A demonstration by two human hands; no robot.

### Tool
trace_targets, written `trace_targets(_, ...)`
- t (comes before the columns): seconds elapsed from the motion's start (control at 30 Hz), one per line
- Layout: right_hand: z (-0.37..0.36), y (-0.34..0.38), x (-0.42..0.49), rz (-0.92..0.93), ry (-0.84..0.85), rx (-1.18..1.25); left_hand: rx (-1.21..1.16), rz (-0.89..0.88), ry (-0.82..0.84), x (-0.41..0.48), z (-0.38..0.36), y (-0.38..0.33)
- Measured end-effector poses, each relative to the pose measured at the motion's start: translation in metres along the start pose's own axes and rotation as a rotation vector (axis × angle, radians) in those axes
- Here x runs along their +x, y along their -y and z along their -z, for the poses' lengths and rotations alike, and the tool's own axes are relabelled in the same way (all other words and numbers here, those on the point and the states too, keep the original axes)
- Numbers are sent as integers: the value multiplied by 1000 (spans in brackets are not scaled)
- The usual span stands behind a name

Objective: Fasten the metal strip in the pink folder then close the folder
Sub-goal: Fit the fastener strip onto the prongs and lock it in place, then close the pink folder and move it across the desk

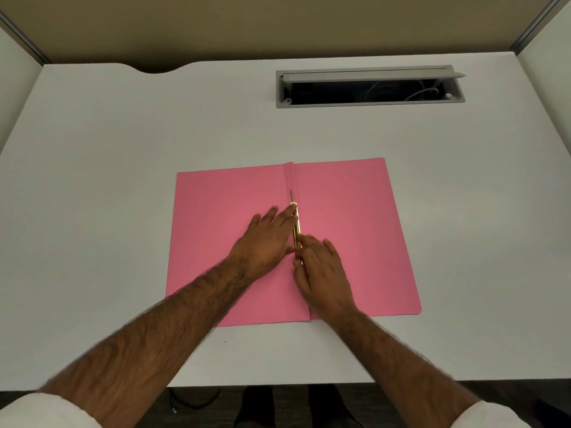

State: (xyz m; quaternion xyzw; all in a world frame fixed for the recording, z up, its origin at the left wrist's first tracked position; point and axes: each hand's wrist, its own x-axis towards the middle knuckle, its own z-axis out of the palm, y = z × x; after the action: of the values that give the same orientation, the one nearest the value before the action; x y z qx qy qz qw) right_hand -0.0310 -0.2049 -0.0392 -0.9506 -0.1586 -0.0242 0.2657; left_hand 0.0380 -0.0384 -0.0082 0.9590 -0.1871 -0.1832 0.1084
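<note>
The pink folder lies open and flat on the white desk. Along its centre fold runs the gold metal strip, with a thin prong sticking up at its far end. My left hand rests flat on the left leaf, its fingertips pressing the strip's far part. My right hand lies on the right leaf, with its fingers and thumb on the strip's near end. The strip's near part is hidden under my hands.
The white desk spreads wide around the folder. A grey cable tray with an open lid is sunk into the desk at the back right. Partition walls enclose the desk on three sides.
</note>
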Motion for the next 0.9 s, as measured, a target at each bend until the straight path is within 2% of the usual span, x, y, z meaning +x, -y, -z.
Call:
trace_targets(0.13, -2, -1, 11, -25, 42, -7, -19, 4, -29, -1, 0, -1)
trace_targets(0.3, -5, -2, 9, 7, 129, -131, -7, -20, -56, 0, -4, 7)
trace_targets(0.6, 1, 1, 7, -4, 211, -163, 68, -72, -226, -15, -10, 29)
trace_targets(0.67, 4, 2, 7, -7, 212, -150, 51, 0, -318, -22, -4, 42)
trace_targets(0.77, 8, 2, 6, -11, 194, -138, -59, 245, -437, -30, 11, 75)
trace_targets(0.9, 9, 2, 8, -61, 126, -89, -190, 609, -455, -32, 33, 130)
